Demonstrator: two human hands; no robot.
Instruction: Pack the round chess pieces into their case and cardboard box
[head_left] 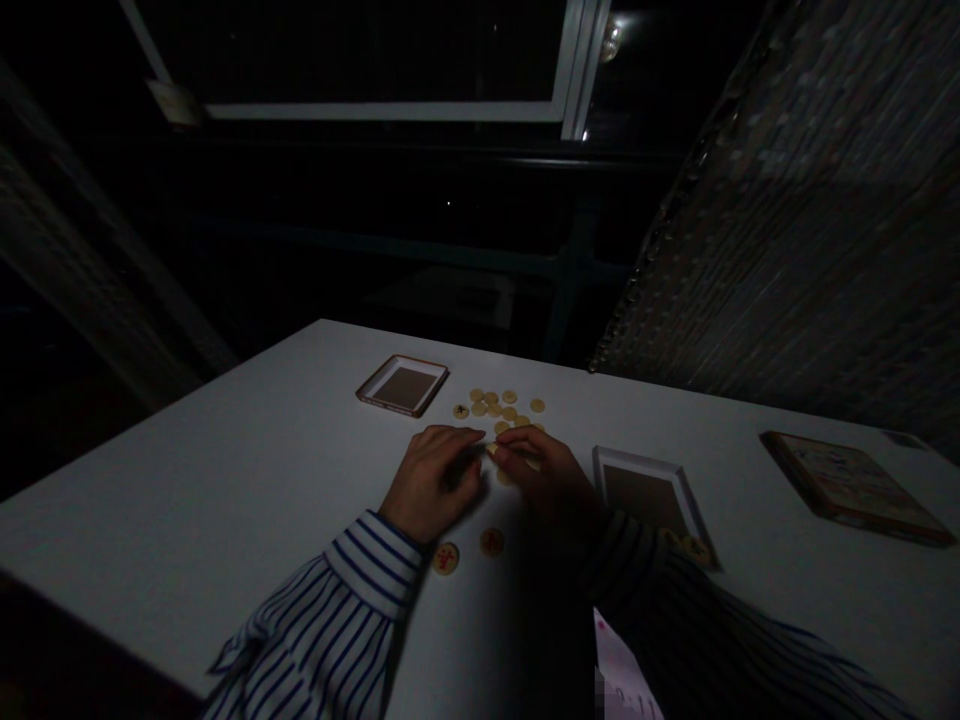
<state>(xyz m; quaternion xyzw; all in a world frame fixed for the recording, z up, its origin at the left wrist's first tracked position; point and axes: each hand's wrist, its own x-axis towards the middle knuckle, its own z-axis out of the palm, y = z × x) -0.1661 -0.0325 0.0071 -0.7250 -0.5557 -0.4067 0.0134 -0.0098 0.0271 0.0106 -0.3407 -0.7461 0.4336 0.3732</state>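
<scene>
Round wooden Chinese chess pieces lie on the white table point(262, 440). My right hand point(551, 475) pinches one pale Chinese chess piece point(492, 450) between thumb and fingertips. Close beside it, my left hand point(439, 475) has curved fingers apart from the thumb and holds nothing visible. Beyond the hands lies a loose group of mostly blank-faced pieces point(493, 409); one piece with a dark mark point(460, 411) is at its left. Nearer me are a red-marked piece point(445, 558) and another red-marked piece point(492, 542). My right hand partly hides pieces beneath it.
A shallow box part point(367, 396) stands at the back left. Another open tray point(637, 458) is beside my right forearm, with dark-marked pieces point(696, 549) at its near corner. A flat patterned box point(855, 480) lies far right. A lit pinkish screen point(622, 665) shows under my right sleeve.
</scene>
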